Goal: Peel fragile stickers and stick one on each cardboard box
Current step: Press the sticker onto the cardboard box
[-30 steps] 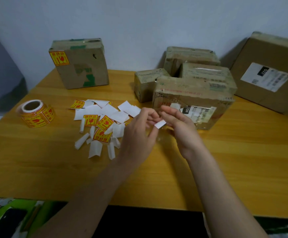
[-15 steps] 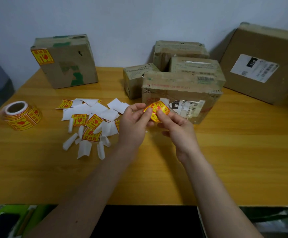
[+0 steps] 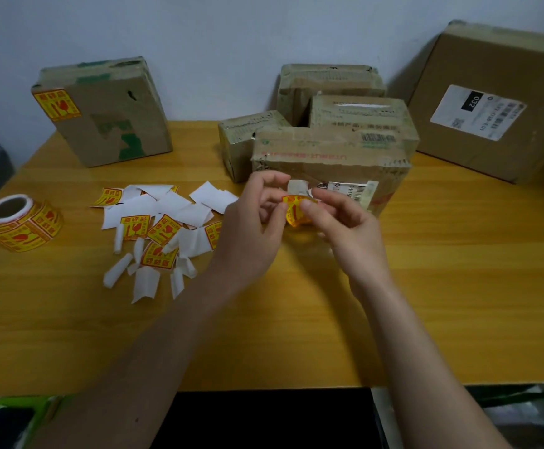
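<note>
desk (image 3: pixel 458 286): smooth shiny wood | boxes (image 3: pixel 329 157): rough brown cardboard, crumpled | sticker (image 3: pixel 295 212): glossy yellow paper | scraps (image 3: pixel 170 205): white paper

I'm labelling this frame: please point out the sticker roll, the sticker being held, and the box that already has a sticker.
sticker roll (image 3: pixel 21 223), head view, printed side.
held sticker (image 3: pixel 295 212), head view, yellow face.
stickered box (image 3: pixel 108 115), head view, front face.

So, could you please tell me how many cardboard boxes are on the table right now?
6: the stickered box back left, a small box, the front box, one behind it, one at the wall, and a large box far right. Others may be hidden.
</note>
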